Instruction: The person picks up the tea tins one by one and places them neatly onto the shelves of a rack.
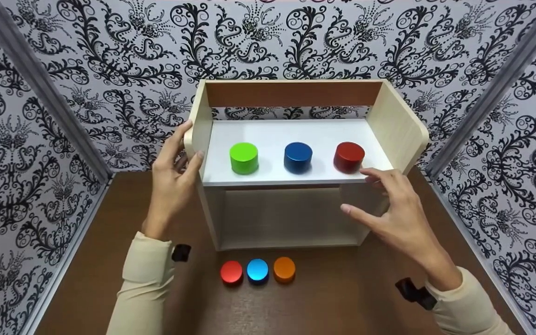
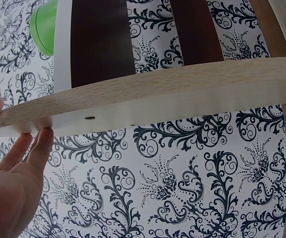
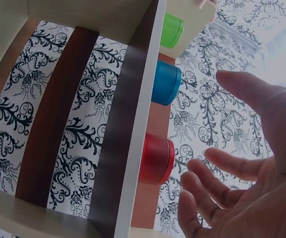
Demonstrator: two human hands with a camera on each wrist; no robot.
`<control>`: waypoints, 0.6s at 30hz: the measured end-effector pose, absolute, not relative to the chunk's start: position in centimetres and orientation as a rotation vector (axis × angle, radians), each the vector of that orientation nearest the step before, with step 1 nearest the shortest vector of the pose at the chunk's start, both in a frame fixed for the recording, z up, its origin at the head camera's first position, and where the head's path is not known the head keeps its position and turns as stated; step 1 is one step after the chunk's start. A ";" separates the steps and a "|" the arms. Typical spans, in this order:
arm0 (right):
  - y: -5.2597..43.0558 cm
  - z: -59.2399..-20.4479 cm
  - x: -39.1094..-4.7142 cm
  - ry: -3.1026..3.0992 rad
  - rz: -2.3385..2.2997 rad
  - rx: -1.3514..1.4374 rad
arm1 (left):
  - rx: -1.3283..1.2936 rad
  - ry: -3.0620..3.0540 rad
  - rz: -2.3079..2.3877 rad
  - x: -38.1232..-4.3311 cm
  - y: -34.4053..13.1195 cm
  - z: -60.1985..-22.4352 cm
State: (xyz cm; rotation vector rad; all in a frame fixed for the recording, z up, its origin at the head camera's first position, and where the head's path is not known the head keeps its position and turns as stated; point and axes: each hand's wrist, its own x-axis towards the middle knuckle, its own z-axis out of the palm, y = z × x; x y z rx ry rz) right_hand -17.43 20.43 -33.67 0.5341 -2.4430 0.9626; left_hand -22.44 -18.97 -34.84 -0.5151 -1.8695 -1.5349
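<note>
A small wooden shelf unit with a white upper board stands before me. My left hand grips its left side panel, thumb on the inner side and fingers on the outer. On the upper board are a green round tin, a blue round tin and a dark red round tin, spaced apart in a row. Near the dark red one, my right hand hovers with thumb and fingers spread. In the right wrist view nothing lies between those fingers, and they are apart from the red tin.
In front of the shelf, on the brown table, three small round tins stand in a row: red, light blue and orange. Patterned walls enclose the back and both sides.
</note>
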 end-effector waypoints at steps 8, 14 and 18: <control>20.2 -34.7 -16.6 -2.432 1.008 0.563 | -0.511 -1.869 -1.525 -22.4 -18.9 -34.9; 20.0 -35.7 -16.3 -2.439 1.013 0.579 | -0.513 -1.860 -1.529 -22.5 -18.9 -34.9; 19.8 -36.3 -16.1 -2.438 1.017 0.581 | -0.519 -1.858 -1.532 -22.5 -18.9 -34.9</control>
